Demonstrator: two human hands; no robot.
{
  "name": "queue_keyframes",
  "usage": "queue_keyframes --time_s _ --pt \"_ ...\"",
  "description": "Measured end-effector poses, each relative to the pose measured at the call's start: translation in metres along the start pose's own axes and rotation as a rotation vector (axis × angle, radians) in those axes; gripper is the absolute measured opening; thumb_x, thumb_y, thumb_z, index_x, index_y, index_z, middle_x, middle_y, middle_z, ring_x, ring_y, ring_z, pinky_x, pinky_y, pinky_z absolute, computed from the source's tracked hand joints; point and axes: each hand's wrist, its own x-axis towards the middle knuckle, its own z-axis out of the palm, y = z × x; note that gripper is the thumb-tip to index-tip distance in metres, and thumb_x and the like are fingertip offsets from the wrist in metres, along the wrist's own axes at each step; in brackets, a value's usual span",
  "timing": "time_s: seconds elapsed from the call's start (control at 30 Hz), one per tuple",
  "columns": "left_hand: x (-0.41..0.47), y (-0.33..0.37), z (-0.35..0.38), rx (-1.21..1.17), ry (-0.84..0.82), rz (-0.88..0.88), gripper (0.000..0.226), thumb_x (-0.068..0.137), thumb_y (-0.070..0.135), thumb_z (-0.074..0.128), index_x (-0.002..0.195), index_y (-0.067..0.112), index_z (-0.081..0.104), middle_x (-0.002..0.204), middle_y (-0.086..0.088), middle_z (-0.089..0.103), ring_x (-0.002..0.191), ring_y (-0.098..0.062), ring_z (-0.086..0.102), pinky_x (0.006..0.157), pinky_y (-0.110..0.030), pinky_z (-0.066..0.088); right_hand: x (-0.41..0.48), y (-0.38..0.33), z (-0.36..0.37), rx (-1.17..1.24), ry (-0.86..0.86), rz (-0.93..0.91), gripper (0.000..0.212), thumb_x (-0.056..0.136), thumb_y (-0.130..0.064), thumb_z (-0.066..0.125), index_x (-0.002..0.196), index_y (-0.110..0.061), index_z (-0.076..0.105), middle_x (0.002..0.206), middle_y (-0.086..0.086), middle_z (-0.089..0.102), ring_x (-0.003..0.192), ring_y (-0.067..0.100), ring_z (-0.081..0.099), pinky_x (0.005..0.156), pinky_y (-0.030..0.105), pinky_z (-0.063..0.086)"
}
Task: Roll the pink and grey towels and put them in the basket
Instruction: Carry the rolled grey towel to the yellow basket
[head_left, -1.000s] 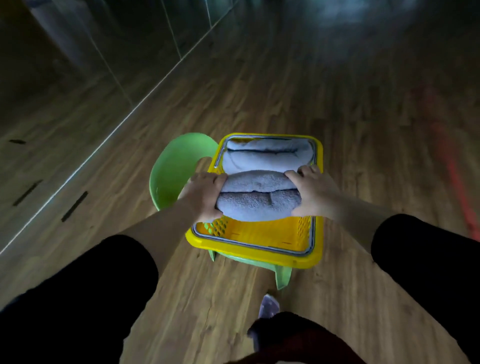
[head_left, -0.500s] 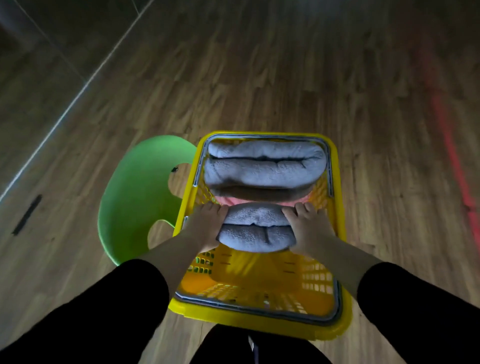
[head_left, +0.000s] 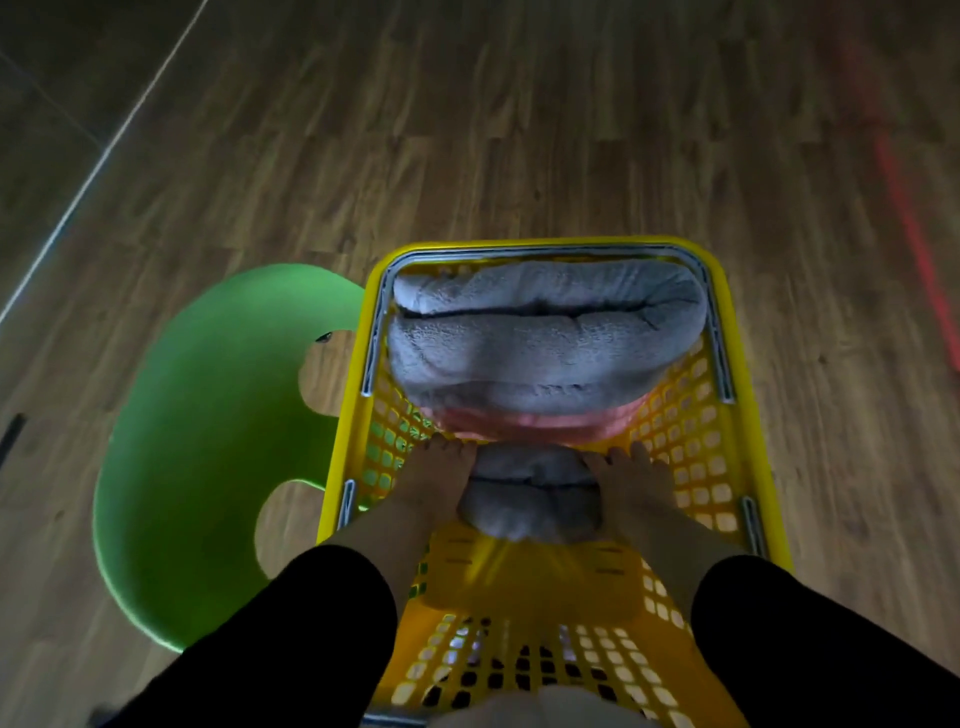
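**Grey roll held low inside the yellow basket**

A wooden floor (head_left: 519, 156) fills the view, with a pale line (head_left: 104, 156) running across its far left corner and a blurred red stripe (head_left: 904, 218) along its right edge. On it stands a green chair (head_left: 208, 441), and a yellow basket (head_left: 691, 467) with mesh walls sits over the chair's right side.

Two black sleeves (head_left: 311, 623) come in from the near edge, one on each side of the basket.

Against the basket's far wall lies a large grey towel (head_left: 545, 343), rolled and thick, reaching almost from the left wall to the right one. Under its near edge shows a pink towel (head_left: 535, 423), touching it from below.

Just in front of the pink towel, in the middle of the basket between the side walls, is a small grey towel (head_left: 530, 499), rolled. The left hand (head_left: 436, 478) grips its left end and the right hand (head_left: 634, 483) grips its right end, the fingers (head_left: 447, 449) of both curled and clamped on the roll. Whether the roll already rests on the basket's bottom cannot be told. The near half of the basket's bottom lies bare.
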Motion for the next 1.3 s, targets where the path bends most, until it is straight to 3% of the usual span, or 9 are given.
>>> queue_keyframes --time_s 0.23,0.33,0.43,0.57,0.67,0.77,0.9,1.07,1.3 --pt "0.031 -0.004 0.023 0.055 0.035 0.045 0.068 0.085 0.032 0.060 0.142 0.011 0.030 0.141 -0.011 0.040 0.133 -0.030 0.031 0.110 -0.040 0.024 0.024 0.000 0.018 0.031 0.011 -0.008 0.078 0.071 -0.049 0.074 0.136 -0.034 0.035 0.137 0.001 0.036 0.126 0.027 0.033 0.091 0.034 0.045" --pt "0.037 -0.002 0.030 0.073 0.034 0.057 0.081 0.078 0.038 0.068 0.143 0.010 0.028 0.141 -0.010 0.038 0.133 -0.030 0.028 0.113 -0.041 0.021 0.031 -0.002 0.022 0.070 0.030 0.009 0.060 0.078 -0.039 0.069 0.130 -0.036 0.041 0.139 0.001 0.030 0.127 0.026 0.032 0.090 0.034 0.047" --pt "0.044 -0.001 0.033 0.085 -0.012 0.086 0.083 0.069 0.040 0.075 0.138 0.016 0.037 0.138 -0.008 0.043 0.131 -0.031 0.032 0.110 -0.039 0.027 0.039 -0.004 0.025 0.046 0.034 -0.002 0.044 0.086 -0.036 0.059 0.129 -0.037 0.047 0.141 0.004 0.030 0.128 0.028 0.032 0.091 0.035 0.046" --pt "0.053 -0.003 0.030 0.099 -0.098 0.130 0.092 0.054 0.047 0.085 0.133 0.023 0.045 0.137 -0.009 0.048 0.127 -0.032 0.043 0.106 -0.038 0.036 0.049 -0.001 0.021 0.001 -0.059 -0.023 0.046 0.086 -0.040 0.061 0.129 -0.042 0.046 0.144 0.006 0.026 0.132 0.030 0.028 0.095 0.037 0.043" --pt "0.054 -0.001 0.033 0.130 0.026 0.105 0.075 0.062 0.043 0.079 0.127 0.018 0.052 0.129 -0.008 0.052 0.120 -0.030 0.045 0.101 -0.040 0.040 0.051 -0.001 0.024 -0.008 0.002 0.020 0.049 0.084 -0.044 0.062 0.129 -0.040 0.044 0.141 0.006 0.030 0.129 0.028 0.031 0.091 0.036 0.046" --pt "0.053 -0.001 0.038 0.042 0.186 -0.015 0.054 0.071 0.035 0.078 0.117 0.014 0.059 0.113 -0.013 0.057 0.104 -0.033 0.051 0.071 -0.040 0.053 0.051 -0.003 0.035 0.148 0.107 0.111 0.047 0.087 -0.040 0.060 0.131 -0.035 0.042 0.136 0.006 0.036 0.123 0.029 0.041 0.087 0.036 0.049" --pt "0.058 0.002 0.059 -0.172 -0.010 -0.092 0.049 0.096 0.027 0.047 0.138 0.021 0.024 0.140 -0.014 0.037 0.132 -0.038 0.029 0.091 -0.046 0.047 0.048 -0.002 0.055 0.238 0.125 0.110 0.059 0.090 -0.025 0.054 0.142 -0.032 0.029 0.130 0.007 0.048 0.118 0.029 0.052 0.092 0.038 0.050" --pt "0.057 0.002 0.061 -0.284 -0.097 -0.110 0.058 0.086 0.020 0.063 0.133 0.015 0.030 0.131 -0.013 0.042 0.119 -0.033 0.048 0.086 -0.045 0.050 0.044 0.002 0.062 0.238 0.108 0.074 0.072 0.084 -0.026 0.063 0.146 -0.022 0.026 0.131 0.008 0.048 0.117 0.029 0.053 0.096 0.038 0.047" --pt "0.029 0.010 0.045 -0.338 -0.168 -0.154 0.071 0.087 0.016 0.061 0.147 0.011 0.024 0.135 -0.018 0.045 0.122 -0.036 0.050 0.094 -0.044 0.047 0.023 -0.004 0.038 0.394 -0.020 0.106 0.078 0.081 -0.033 0.067 0.146 -0.017 0.026 0.132 0.015 0.043 0.122 0.036 0.048 0.097 0.039 0.044"
